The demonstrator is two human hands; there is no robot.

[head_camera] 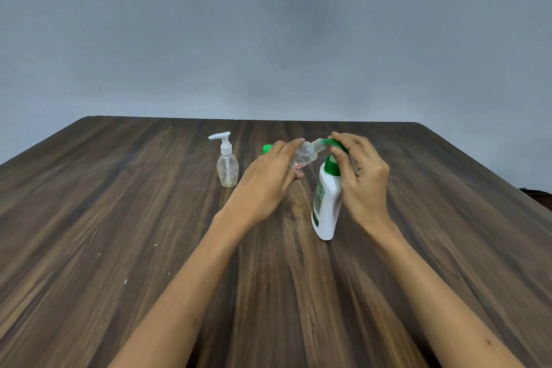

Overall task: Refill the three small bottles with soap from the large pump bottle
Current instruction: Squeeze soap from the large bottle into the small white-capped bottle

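Observation:
My left hand holds a small clear bottle tilted, its open threaded neck pointing right and up. My right hand pinches a green cap just off that neck. Below the cap stands a white bottle with a green top, in front of my right palm. A small clear pump bottle with a white pump head stands upright to the left. Another green cap peeks out behind my left hand; what it belongs to is hidden.
Everything sits on a dark wooden table whose far edge meets a plain grey wall. A few pale specks lie on the wood at the left front.

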